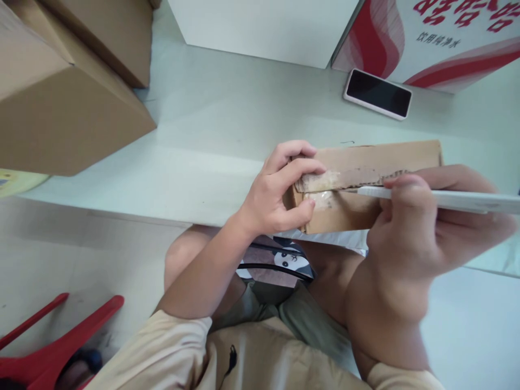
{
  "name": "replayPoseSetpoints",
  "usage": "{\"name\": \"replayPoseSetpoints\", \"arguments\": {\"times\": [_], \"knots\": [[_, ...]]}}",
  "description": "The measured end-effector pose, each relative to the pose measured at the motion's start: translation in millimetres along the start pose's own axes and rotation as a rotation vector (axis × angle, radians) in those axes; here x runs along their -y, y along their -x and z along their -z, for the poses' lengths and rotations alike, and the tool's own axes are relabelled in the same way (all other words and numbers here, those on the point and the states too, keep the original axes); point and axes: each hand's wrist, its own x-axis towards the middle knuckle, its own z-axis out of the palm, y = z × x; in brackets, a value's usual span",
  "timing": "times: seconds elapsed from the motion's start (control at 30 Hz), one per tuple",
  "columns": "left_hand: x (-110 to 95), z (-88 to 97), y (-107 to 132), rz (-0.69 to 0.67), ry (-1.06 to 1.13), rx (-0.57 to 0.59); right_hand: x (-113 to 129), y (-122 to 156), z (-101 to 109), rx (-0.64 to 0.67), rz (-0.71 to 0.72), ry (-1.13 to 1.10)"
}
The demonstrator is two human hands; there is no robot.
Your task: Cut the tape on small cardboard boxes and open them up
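A small flat cardboard box (pixel 377 162) lies at the near edge of the pale table (pixel 211 130), its top seam covered with worn clear tape. My left hand (pixel 280 189) grips the box's left end, fingers curled over the top and thumb on the front side. My right hand (pixel 422 227) is closed around a white utility knife (pixel 447 197), held level, with its tip at the taped seam near the middle of the box. My knees and beige shirt show below the table edge.
Two large brown cartons (pixel 60 81) stand at the left of the table. A phone (pixel 377 93) lies face up at the back, beside a red-and-white printed box (pixel 447 38) and a white panel (pixel 264 27). Red chair legs (pixel 52 346) are on the floor, lower left.
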Motion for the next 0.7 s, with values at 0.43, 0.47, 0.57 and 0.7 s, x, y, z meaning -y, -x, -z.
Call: {"name": "replayPoseSetpoints", "arguments": {"times": [0.43,0.47,0.57,0.7], "knots": [[-4.5,-0.3,-1.8,0.236,0.248,-0.01,-5.0,2.1,-5.8,-0.152,0.134,-0.221],[-5.4,1.0,-2.5,0.236,0.244,-0.023,-4.2,2.5,-3.1,-0.088,0.121,-0.223],[-6.1,5.8,-4.3,0.236,0.214,-0.026,-2.5,2.2,1.7,-0.016,0.102,-0.257],[-0.9,8.5,-4.7,0.198,0.212,0.008,-0.2,0.7,4.5,0.01,0.034,-0.289]]}}
